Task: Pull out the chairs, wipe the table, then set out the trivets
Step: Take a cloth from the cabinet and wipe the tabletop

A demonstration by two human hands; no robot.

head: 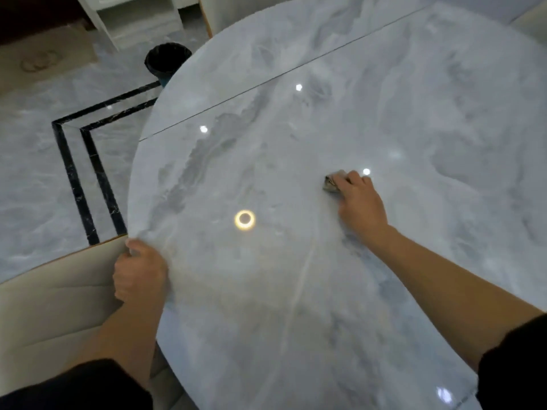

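Note:
A round, glossy grey marble table [340, 119] fills most of the view, with a thin seam across its far part. My right hand [359, 202] presses a small grey cloth [333, 182] flat on the tabletop near the middle; the cloth shows only past my fingertips. My left hand [139, 270] grips the table's near left edge, fingers curled over the rim. A beige padded chair [53, 303] stands just left of that hand, beside the table. No trivets are in view.
A black waste bin [167, 60] stands on the floor by the table's far left edge. White shelving [139, 19] is at the back. Another chair's back [213, 13] shows at the far side. The grey floor has black inlay stripes [88, 179].

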